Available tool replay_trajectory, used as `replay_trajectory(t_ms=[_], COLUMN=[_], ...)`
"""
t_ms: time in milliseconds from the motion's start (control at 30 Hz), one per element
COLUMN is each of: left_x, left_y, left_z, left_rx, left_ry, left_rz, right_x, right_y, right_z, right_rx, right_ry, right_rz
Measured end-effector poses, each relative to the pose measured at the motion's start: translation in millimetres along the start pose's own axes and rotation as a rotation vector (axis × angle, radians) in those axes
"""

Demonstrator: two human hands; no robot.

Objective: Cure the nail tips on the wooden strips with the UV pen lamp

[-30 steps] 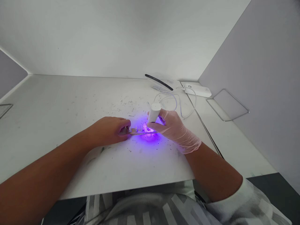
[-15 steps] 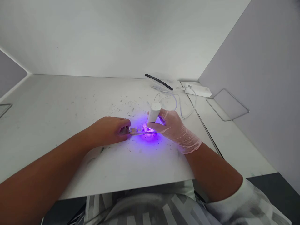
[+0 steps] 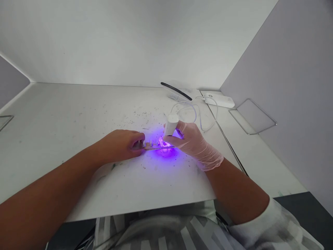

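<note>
My bare left hand [image 3: 126,144] is closed round the left end of a narrow flat strip [image 3: 153,148]. Small pale upright pieces [image 3: 151,143] stand along the strip; their kind is too small to make out. In a thin pinkish glove, my right hand [image 3: 191,140] grips a small white UV lamp [image 3: 171,125], tilted over the strip's right part. Violet light from the lamp glares on the strip and spreads over the table just in front. The glare and my right fingers hide the strip's right end.
A white cable [image 3: 200,119] loops from the lamp towards a white power bank or box [image 3: 220,100] at the back right. Behind lies a black curved bar [image 3: 176,91]. A wire frame [image 3: 253,116] sits at the right wall. Dark crumbs dot the white table [image 3: 65,114].
</note>
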State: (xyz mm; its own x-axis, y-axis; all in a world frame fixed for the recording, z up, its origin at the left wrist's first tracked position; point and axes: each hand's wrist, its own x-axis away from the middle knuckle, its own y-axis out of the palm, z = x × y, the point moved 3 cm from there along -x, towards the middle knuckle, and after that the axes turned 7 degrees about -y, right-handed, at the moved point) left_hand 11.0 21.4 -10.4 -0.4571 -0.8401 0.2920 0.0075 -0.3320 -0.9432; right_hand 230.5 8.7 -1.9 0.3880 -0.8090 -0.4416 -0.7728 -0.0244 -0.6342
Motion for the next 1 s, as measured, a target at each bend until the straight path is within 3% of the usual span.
replay_trajectory(t_ms=[1000], left_x=[0.5], left_y=[-0.8], left_z=[0.8], left_rx=[-0.007], left_ry=[-0.001], left_rz=[-0.004], right_x=[0.2], right_y=[-0.1], right_z=[0.2], right_rx=[0.006], right_ry=[0.016], right_rz=[-0.006])
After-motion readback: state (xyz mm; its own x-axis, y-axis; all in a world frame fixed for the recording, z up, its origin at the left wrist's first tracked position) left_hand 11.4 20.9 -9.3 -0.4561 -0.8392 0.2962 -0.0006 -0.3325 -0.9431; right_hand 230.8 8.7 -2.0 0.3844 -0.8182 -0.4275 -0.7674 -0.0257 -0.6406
